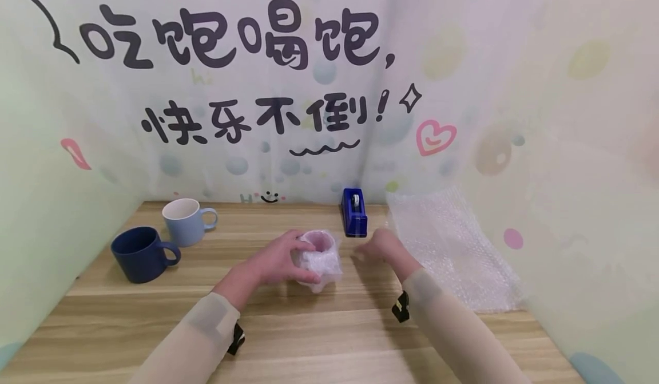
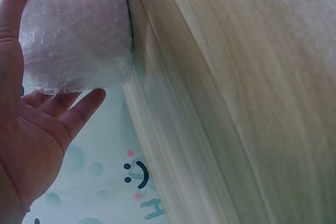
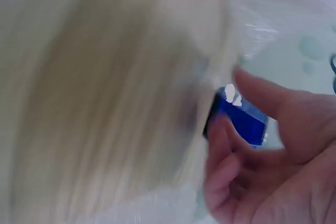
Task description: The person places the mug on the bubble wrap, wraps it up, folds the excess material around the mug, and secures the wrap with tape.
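A pink cup wrapped in bubble wrap [image 1: 324, 264] stands upright on the wooden table, its round opening facing up. My left hand [image 1: 283, 258] grips it from the left, thumb on the near side and fingers round the far side. In the left wrist view the wrapped side of the cup [image 2: 79, 35] shows between thumb and fingers. My right hand [image 1: 381, 248] is low over the table, just in front of a blue tape dispenser [image 1: 354, 215]. In the right wrist view its thumb and loosely bent fingers stand apart, with the dispenser [image 3: 244, 121] behind the gap.
A light blue mug [image 1: 186, 224] with a white inside and a dark blue mug [image 1: 140, 257] stand at the left. A sheet of bubble wrap [image 1: 453, 252] lies at the right, beyond my right forearm. A printed curtain [image 1: 309, 172] hangs behind the table [image 1: 288, 338].
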Demonstrator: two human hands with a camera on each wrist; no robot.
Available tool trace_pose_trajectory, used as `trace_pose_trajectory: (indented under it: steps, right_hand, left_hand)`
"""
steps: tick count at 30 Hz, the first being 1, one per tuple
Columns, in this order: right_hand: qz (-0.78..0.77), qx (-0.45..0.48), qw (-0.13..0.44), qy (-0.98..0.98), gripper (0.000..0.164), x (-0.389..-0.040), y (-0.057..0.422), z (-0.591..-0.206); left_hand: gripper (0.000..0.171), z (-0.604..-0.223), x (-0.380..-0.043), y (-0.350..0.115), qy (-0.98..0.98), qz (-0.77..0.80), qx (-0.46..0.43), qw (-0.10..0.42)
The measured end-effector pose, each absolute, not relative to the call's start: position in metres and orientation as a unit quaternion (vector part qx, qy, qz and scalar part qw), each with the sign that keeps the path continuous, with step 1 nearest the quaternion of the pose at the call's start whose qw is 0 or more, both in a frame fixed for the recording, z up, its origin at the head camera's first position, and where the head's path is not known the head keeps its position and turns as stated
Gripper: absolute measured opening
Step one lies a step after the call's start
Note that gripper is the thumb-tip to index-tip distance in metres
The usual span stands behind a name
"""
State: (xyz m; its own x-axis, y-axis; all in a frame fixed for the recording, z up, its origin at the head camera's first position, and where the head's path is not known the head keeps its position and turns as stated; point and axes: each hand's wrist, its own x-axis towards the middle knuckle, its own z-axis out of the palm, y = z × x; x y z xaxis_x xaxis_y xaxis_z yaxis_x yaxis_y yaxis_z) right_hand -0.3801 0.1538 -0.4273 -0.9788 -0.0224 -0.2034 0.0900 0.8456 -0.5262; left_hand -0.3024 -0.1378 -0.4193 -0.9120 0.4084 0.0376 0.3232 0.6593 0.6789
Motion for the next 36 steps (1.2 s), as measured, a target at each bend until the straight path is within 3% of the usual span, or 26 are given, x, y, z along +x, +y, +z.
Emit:
trace_pose_trajectory:
  steps: [4, 8, 11, 22, 29, 36]
  right_hand:
    - [-0.419, 0.068, 0.05, 0.904, 0.044, -0.394, 0.149, -0.426]
    - [-0.561, 0.118, 0.055, 0.818, 0.048, -0.402, 0.144, -0.434]
    - [-0.608, 0.124, 0.047, 0.783, 0.043, -0.407, 0.142, -0.441]
    - [-0.615, 0.141, 0.029, 0.775, 0.035, -0.417, 0.138, -0.45]
    - [-0.624, 0.132, 0.015, 0.77, 0.016, -0.42, 0.136, -0.451]
    - [-0.526, 0.118, 0.051, 0.841, 0.017, -0.42, 0.143, -0.45]
  left_hand:
    - [0.076, -0.42, -0.301, -0.137, 0.909, 0.357, 0.207, 0.057]
    - [0.077, -0.421, -0.301, -0.136, 0.91, 0.353, 0.211, 0.056]
    - [0.077, -0.422, -0.301, -0.135, 0.911, 0.351, 0.209, 0.054]
    - [0.076, -0.422, -0.303, -0.136, 0.912, 0.351, 0.203, 0.06]
    - [0.076, -0.42, -0.303, -0.139, 0.912, 0.35, 0.205, 0.056]
    - [0.075, -0.419, -0.302, -0.14, 0.908, 0.36, 0.206, 0.059]
